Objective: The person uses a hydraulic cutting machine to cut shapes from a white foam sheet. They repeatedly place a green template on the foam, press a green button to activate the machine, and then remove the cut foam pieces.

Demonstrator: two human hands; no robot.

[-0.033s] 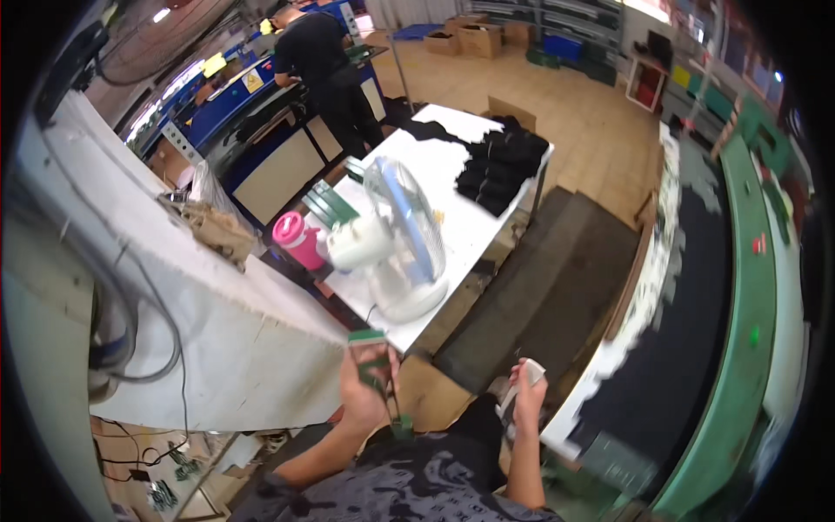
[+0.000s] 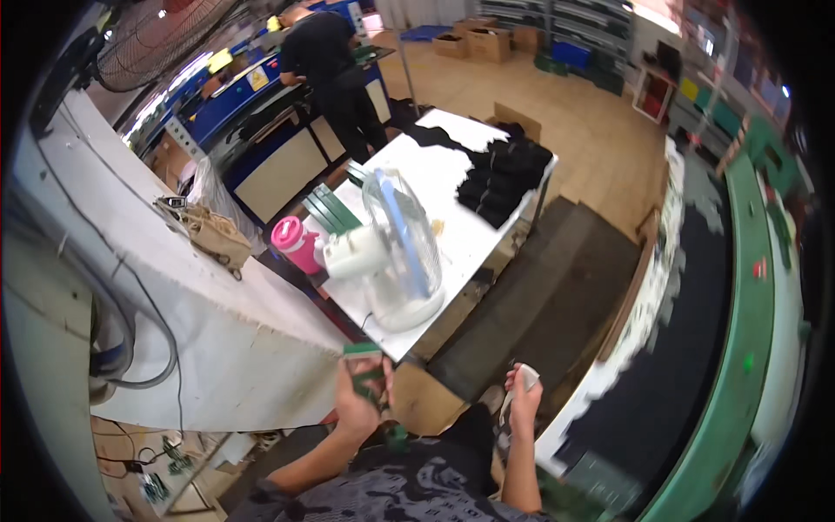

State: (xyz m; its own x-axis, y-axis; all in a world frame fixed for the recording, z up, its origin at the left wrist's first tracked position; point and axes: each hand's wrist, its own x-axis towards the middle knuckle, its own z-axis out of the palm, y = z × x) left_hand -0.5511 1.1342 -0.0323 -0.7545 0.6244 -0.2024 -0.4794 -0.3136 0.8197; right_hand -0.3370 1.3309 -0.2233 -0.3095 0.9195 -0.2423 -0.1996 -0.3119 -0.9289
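Observation:
My left hand [image 2: 353, 402] is closed around a small green frame-like piece [image 2: 362, 350], with a flat green top edge and darker green parts below. Its exact kind I cannot make out. Lower down, near my shirt, hangs a dark green end [image 2: 397, 437]. To the right, my right hand [image 2: 524, 407] pinches a small white cloth-like piece [image 2: 529, 376], and a pale strip trails beneath the fingers. Both hands are in front of my body, apart from each other, just short of the white table [image 2: 465, 252].
On the table stand a white fan [image 2: 396, 261], a pink jug [image 2: 296, 242], green blocks [image 2: 330, 209] and a black stack of cloth [image 2: 504, 178]. A green-edged bench [image 2: 735, 322] with black sheet runs along the right. Another person [image 2: 326, 70] works at a blue machine ahead.
The whole view has shifted slightly, so the table and fan sit a little lower. Both hands keep their holds, and the green piece's lower end hangs closer to my left wrist.

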